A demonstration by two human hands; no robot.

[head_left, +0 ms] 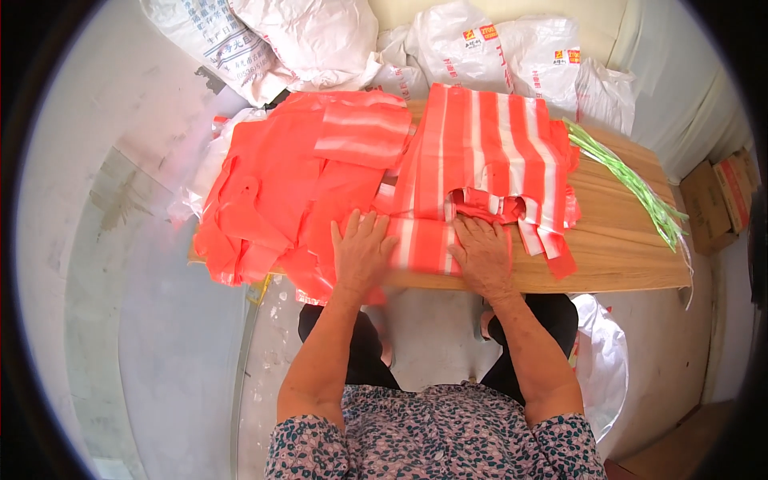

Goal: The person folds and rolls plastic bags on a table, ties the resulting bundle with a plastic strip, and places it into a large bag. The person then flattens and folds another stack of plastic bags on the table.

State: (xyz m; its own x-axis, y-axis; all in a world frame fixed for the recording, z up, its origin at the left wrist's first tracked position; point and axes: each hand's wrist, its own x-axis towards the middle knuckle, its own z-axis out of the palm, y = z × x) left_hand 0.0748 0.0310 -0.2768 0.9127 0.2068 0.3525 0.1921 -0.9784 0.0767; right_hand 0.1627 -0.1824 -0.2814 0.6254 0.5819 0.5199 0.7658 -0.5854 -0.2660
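My left hand (362, 250) lies flat with fingers spread on the left end of a red-and-white striped plastic bag (424, 245), beside a heap of red bags. On its right end, my right hand (482, 252) presses with fingers stretched out. This bag lies flat along the table's front edge. Just beyond it is a stack of striped plastic bags (488, 144), with cut-out handle parts toward me. The loose heap of red plastic bags (280, 160) spreads to the left, partly hanging over the front edge.
The wooden table (624, 248) carries a bundle of green strips (632, 180) at its right. White woven sacks (308, 36) line the far side. Cardboard boxes (708, 204) stand at the far right, and a white sack (602, 360) is on the floor below the table's right part.
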